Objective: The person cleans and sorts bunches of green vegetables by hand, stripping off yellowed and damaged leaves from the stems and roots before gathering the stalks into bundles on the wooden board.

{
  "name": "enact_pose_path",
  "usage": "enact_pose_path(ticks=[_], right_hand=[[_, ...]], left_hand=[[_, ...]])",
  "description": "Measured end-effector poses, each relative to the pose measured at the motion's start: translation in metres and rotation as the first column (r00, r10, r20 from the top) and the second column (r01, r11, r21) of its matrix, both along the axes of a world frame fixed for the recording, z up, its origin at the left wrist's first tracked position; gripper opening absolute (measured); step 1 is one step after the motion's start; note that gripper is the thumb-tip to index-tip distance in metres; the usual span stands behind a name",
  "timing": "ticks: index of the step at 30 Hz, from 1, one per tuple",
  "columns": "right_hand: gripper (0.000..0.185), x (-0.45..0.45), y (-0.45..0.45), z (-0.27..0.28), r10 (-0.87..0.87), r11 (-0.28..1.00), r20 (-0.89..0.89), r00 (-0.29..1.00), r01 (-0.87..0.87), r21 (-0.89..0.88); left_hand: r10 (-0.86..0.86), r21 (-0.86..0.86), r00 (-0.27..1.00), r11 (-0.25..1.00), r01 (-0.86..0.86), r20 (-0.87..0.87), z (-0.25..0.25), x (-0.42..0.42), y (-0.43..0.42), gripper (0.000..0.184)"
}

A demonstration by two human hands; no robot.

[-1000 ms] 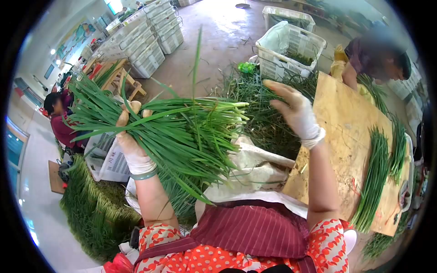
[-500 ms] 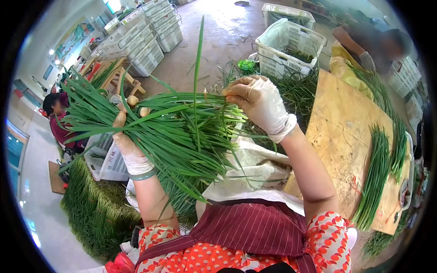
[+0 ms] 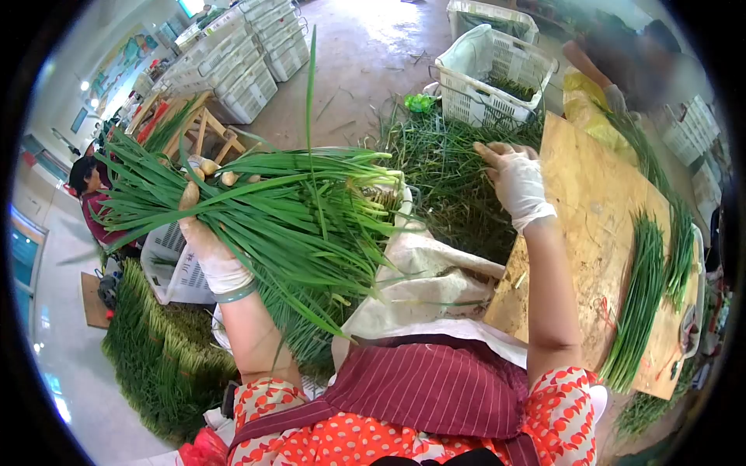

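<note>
My left hand [image 3: 214,247], in a whitish glove, is wrapped round a thick bunch of garlic chives [image 3: 287,194]. Long flat green leaves fan out to the left, and the pale stem ends point right. One long blade [image 3: 310,93] sticks straight up out of the bunch. Apart from the bunch, to its right, my gloved right hand [image 3: 519,185] hangs over a heap of loose green leaves [image 3: 447,171]. Its fingers are stretched and somewhat apart, and I see nothing held in them.
A wooden board [image 3: 579,217] on the right carries a tied chive bundle [image 3: 637,303]. White crates [image 3: 491,78] stand ahead, others [image 3: 233,78] are stacked back left. More chives [image 3: 171,349] are piled lower left. Co-workers are at left [image 3: 97,202] and far right [image 3: 622,62].
My right hand has left the stem ends and moved right, over the leaf heap; its fingers have come apart. My left hand still holds the bunch, shifted slightly left.
</note>
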State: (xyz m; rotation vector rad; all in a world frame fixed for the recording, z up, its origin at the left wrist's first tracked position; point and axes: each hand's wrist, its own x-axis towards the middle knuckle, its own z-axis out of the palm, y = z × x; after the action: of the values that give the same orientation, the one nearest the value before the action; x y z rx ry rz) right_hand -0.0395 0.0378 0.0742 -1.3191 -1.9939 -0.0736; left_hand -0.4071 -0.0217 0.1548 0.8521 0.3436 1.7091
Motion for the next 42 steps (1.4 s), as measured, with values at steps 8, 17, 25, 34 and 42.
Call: enact_pose_path(ticks=[8, 17, 25, 34, 42], right_hand=[[0.031, -0.106, -0.025, 0.041, 0.287, 0.899, 0.133, 0.949, -0.315, 0.304], [0.007, -0.105, -0.034, 0.076, 0.455, 0.791, -0.825, 0.336, -0.578, 0.202], [0.024, -0.046, -0.013, 0.031, 0.132, 0.867, -0.681, 0.72, -0.417, -0.273], [0.021, -0.129, -0.032, 0.042, 0.151, 0.983, -0.091, 0.984, -0.159, -0.089], [0.033, -0.045, -0.045, 0.098, 0.269, 0.67, -0.743, 0.613, -0.673, -0.314]], left_hand=[[-0.001, 0.012, 1.0, 1.0, 0.001, -0.006, -0.002, 0.014, 0.008, 0.018], [-0.054, 0.106, 0.998, 0.993, 0.056, -0.018, -0.001, 0.026, 0.011, 0.016], [-0.064, 0.109, 0.997, 0.992, 0.069, -0.047, -0.002, 0.026, 0.016, 0.016], [0.047, 0.035, 0.995, 0.998, -0.044, -0.089, -0.006, 0.031, 0.02, 0.02], [0.088, -0.03, 0.988, 0.995, -0.093, -0.124, -0.009, 0.023, 0.023, 0.024]])
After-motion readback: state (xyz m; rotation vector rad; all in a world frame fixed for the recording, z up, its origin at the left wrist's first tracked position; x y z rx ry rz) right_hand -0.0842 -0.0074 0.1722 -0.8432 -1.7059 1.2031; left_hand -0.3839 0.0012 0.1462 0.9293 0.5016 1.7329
